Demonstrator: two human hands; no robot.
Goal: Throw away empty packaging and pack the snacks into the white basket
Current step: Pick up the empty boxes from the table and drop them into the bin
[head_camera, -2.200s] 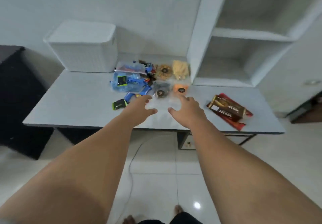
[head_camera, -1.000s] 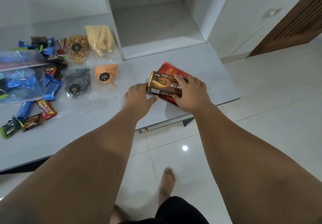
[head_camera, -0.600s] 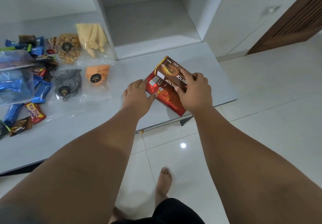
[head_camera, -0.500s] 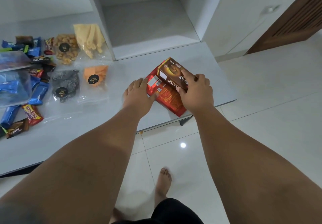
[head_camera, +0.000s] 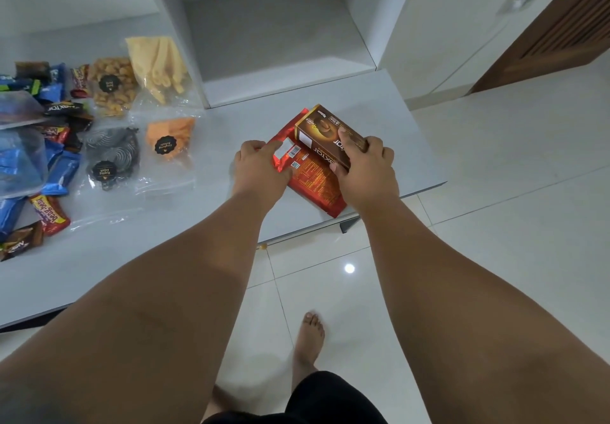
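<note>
Right hand (head_camera: 366, 176) gripping box (head_camera: 318, 126), red pack (head_camera: 313, 186) beneath

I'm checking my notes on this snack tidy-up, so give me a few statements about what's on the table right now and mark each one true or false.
1. The right hand grips the brown box. True.
2. The left hand rests on the red packet. True.
3. The brown box lies flat, well apart from the red packet. False: it is tilted over the red packet.
4. The orange snack bag lies to the right of the red packet. False: it lies to the left of it, on the table.
5. A bare foot stands on the tiled floor. True.
</note>
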